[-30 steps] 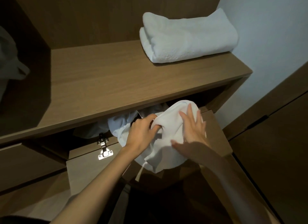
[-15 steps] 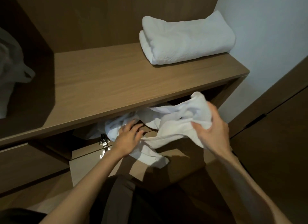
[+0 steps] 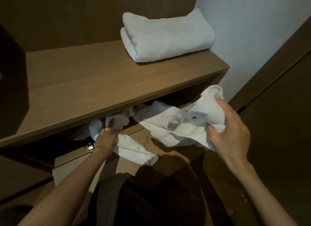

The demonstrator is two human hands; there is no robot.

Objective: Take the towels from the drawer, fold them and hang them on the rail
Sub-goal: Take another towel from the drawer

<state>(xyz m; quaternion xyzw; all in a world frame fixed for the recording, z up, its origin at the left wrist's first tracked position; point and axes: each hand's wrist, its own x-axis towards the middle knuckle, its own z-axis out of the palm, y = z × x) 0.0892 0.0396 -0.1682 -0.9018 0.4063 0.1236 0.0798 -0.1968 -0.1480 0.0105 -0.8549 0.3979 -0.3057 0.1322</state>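
white terry cloth fills the open drawer (image 3: 134, 133) below the wooden shelf (image 3: 94, 91). two loose towels are in play.

right hand (image 3: 230, 135): fingers closed on a bunched corner of the first loose towel (image 3: 170, 123), holding it raised in front of the drawer, near the shelf's right end. the rest of this towel sags leftward toward the gap under the shelf edge, with its lower edge hanging above the drawer front.

left hand (image 3: 106, 138): reaching into the drawer just under the shelf edge, fingers curled into the crumpled second towel (image 3: 134, 150). one end of this towel is bundled inside the drawer at the fingers; the other end trails out and lies over the drawer front, to the right of the hand.

metal hinge (image 3: 89, 144): mounted at the drawer's left side, just beside the left wrist.

folded towel (image 3: 168, 35): white, thick, folded flat, resting on the shelf top at its right rear corner, against the pale wall (image 3: 252, 32). it is well apart from both hands.

dark wooden panels stand at the right of the view.
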